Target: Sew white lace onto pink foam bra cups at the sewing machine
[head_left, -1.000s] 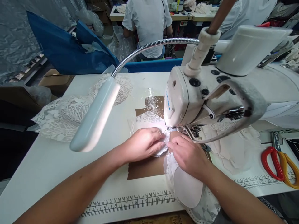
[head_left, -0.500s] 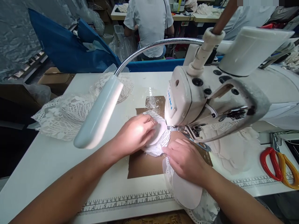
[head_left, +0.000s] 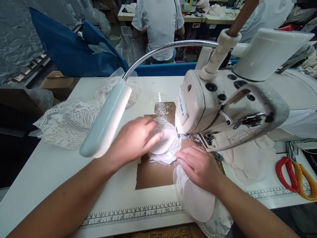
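A white lace piece (head_left: 162, 158) with a smooth pale oval pad (head_left: 165, 140) on it lies under the needle area of the sewing machine (head_left: 193, 102). Over its left side hovers my left hand (head_left: 137, 137), thumb apart from the fingers, holding nothing. My right hand (head_left: 199, 165) pinches the lace's lower right edge between thumb and fingertips. Below that hand hangs a second lace piece with its own pale pad (head_left: 199, 201), draped over the table's front edge. Small thread snips (head_left: 218, 156) lie partly hidden behind my right hand.
White lace (head_left: 71, 124) is heaped on the left, beneath the lamp head (head_left: 106, 119). Pale cut pieces (head_left: 247, 155) are stacked right of the needle. Scissors with red and yellow handles (head_left: 294, 175) lie by the right edge. A person (head_left: 158, 29) sits beyond the table.
My left hand has drawn back to the left off the pad, its thumb now spread and more of the pad uncovered. My right hand stays at the lace edge, shifted slightly right.
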Tool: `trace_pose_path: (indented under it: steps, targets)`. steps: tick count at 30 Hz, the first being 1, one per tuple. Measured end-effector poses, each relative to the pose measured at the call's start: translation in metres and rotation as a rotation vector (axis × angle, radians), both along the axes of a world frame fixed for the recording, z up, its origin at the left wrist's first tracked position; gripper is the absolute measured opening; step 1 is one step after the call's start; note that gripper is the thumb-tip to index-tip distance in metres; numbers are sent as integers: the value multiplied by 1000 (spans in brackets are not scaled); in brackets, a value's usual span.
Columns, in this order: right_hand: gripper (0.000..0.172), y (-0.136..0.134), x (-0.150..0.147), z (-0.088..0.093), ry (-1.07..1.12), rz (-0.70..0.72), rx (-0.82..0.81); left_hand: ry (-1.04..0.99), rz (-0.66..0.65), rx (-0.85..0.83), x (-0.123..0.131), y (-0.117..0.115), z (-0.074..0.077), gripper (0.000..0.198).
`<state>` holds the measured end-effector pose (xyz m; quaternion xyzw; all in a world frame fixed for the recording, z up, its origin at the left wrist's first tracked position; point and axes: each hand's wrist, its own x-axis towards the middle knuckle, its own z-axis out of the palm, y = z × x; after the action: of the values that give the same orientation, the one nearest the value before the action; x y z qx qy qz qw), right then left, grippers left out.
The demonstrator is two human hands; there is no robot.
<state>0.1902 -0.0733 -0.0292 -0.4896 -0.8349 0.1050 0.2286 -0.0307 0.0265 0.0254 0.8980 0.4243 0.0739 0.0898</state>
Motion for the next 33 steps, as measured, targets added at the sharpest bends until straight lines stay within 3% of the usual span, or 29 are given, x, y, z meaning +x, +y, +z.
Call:
trace_pose_path:
  steps: [2,4,7,10,15,17,20,25,28,33]
  targets:
    - [23,0,-2,1,-21,55,-19,110,195,-43,-6,6,6,46]
    - [22,-1,-4,2,-40,97,-57,183,271,-191,-10,10,7,45]
    - [22,-1,-4,1,-71,132,-112,101,190,-398,-12,12,3,37]
    - [22,-2,-3,1,-102,142,-142,-134,121,-562,-12,11,-1,29]
    - [21,-2,-4,4,-126,164,-141,-550,204,-863,-3,6,-14,37]
    - [21,-1,-3,3,-112,172,-124,-608,192,-958,1,5,-20,51]
    - [20,0,-2,0,-67,119,-78,-562,164,-1099,2,5,-26,41]
    - [22,2,0,-3,-116,-59,-5,-475,81,-1021,-4,7,-22,29]
    - [26,5,-2,0,-226,-50,-37,-469,60,-936,-3,6,-21,29]
    - [30,6,-4,0,-293,-40,-58,-419,143,-869,-1,4,-23,32]
